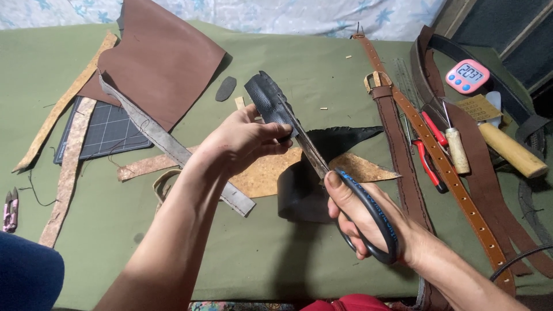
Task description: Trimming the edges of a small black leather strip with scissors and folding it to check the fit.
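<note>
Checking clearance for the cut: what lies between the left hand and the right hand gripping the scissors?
In the head view, only the black leather strip and scissor blades span from left hand to right hand.

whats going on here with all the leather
A person is cutting a black leather piece with black-handled scissors. The left hand pinches the piece up above a green-covered table, while the right hand works the scissors, blades running along the piece's edge. Around them lie a brown leather sheet, tan belts, a cutting mat and a pink timer.
</note>
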